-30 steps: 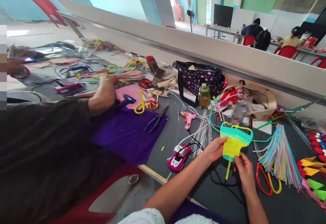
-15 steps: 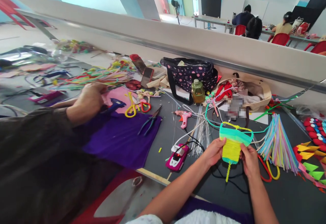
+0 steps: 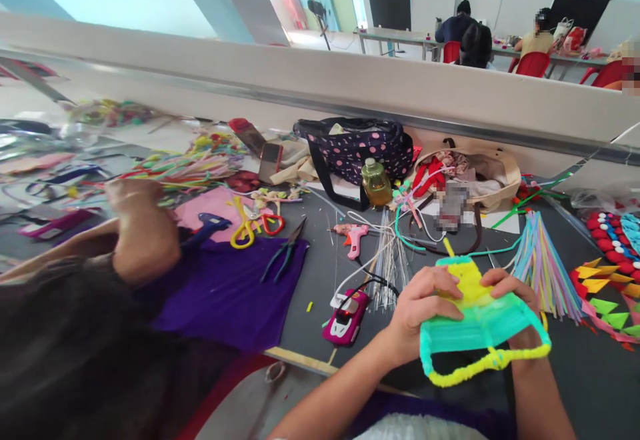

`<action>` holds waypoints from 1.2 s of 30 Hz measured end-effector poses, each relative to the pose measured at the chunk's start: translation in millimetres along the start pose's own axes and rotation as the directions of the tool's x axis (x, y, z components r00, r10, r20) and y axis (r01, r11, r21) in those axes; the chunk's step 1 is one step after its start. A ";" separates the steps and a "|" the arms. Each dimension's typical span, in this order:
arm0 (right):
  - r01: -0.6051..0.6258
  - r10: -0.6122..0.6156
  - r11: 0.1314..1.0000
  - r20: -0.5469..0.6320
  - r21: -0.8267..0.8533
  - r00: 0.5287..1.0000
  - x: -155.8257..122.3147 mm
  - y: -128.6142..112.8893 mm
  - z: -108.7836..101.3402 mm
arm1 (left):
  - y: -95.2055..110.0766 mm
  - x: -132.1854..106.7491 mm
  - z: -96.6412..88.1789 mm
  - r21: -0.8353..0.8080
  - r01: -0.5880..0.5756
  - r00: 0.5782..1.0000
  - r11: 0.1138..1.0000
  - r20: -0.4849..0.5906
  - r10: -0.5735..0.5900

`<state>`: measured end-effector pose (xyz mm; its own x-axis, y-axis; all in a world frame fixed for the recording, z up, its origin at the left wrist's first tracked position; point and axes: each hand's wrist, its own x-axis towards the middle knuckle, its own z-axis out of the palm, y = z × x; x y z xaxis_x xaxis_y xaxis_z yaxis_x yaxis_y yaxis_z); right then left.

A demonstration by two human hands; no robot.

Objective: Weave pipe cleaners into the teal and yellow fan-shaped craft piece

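Head view: the left hand (image 3: pixel 417 307) and right hand (image 3: pixel 516 289), fingers curled closed, grip a flat yellow-and-turquoise fuzzy-stem piece (image 3: pixel 460 335) by opposite sides above the dark-grey table (image 3: pixel 316 273). Probably a checking step; turning it further calls for light two-sided support. Its underside is hidden.

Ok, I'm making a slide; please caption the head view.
Left hand and right hand hold a yellow-turquoise craft piece over a dark table bearing a pink glue gun.

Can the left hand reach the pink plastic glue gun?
Probably yes: thin silvery sticks between the left hand and the glue gun lie low, though that hand holds a fuzzy yellow-and-turquoise craft piece.
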<state>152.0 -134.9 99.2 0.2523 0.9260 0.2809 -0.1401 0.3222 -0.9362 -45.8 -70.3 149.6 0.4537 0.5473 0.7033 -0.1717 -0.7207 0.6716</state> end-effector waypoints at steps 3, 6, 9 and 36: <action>0.042 -0.043 0.999 -0.055 -0.025 0.998 0.7 -1.8 -0.1 | -4.5 1.4 -4.0 0.175 -0.130 0.990 0.976 -0.027 0.137; 0.066 -0.070 0.997 -0.100 -0.043 0.993 0.6 1.4 0.3 | -8.7 -0.3 -8.5 0.280 -0.197 0.980 0.940 0.029 0.197; 0.085 -0.092 0.994 -0.097 -0.067 0.991 0.5 3.9 -1.6 | -9.8 -3.5 -12.3 0.347 -0.272 0.962 0.898 0.096 0.255; -0.188 0.181 0.982 -0.218 -0.012 0.959 -8.3 4.6 -6.7 | -19.4 -3.0 0.4 -0.502 0.657 0.678 0.562 0.068 -0.732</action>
<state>155.7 -142.5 91.1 0.4252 0.9035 0.0538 -0.1737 0.1399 -0.9748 -43.4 -58.1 134.3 0.4925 0.8698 -0.0303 -0.2376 0.1679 0.9567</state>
